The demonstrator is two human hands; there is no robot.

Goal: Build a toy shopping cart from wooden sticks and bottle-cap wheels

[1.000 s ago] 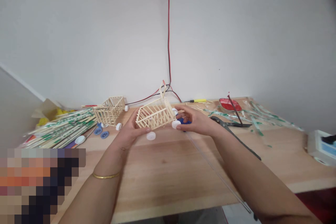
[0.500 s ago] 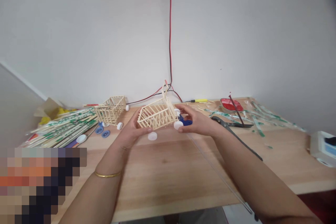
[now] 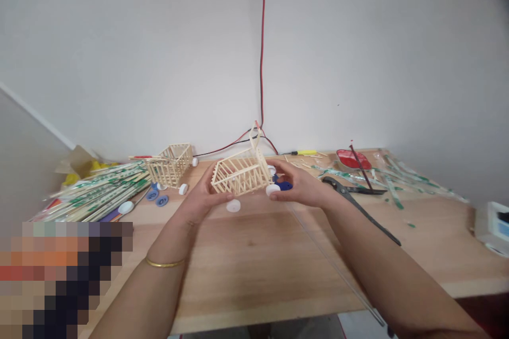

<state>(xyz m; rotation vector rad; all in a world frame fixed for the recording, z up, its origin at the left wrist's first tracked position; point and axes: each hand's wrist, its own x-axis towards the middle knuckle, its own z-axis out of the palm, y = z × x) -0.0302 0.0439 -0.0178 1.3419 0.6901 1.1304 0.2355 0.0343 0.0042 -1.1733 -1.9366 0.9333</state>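
A small cart (image 3: 241,174) built of thin wooden sticks is held between my hands, tilted, with an upright stick handle at its far right. White round wheels (image 3: 233,206) are on its lower side. My left hand (image 3: 203,195) is closed on the cart's left end, thumb along the lower edge. My right hand (image 3: 303,184) is closed around the right end, its fingertips by a white wheel (image 3: 273,190). A dark blue piece (image 3: 283,185) shows between the right fingers; I cannot tell what it is.
A second stick cart (image 3: 169,165) stands at the left by bundled sticks (image 3: 103,190) and blue caps (image 3: 161,201). Dark shears (image 3: 360,212), a red dish (image 3: 360,160) and green-white wrapper strips (image 3: 397,177) lie right. A yellow-handled tool (image 3: 306,152) is by the wall.
The view has shifted slightly, so everything sits a little further right. Both hands keep their hold on the cart, with hardly any motion.
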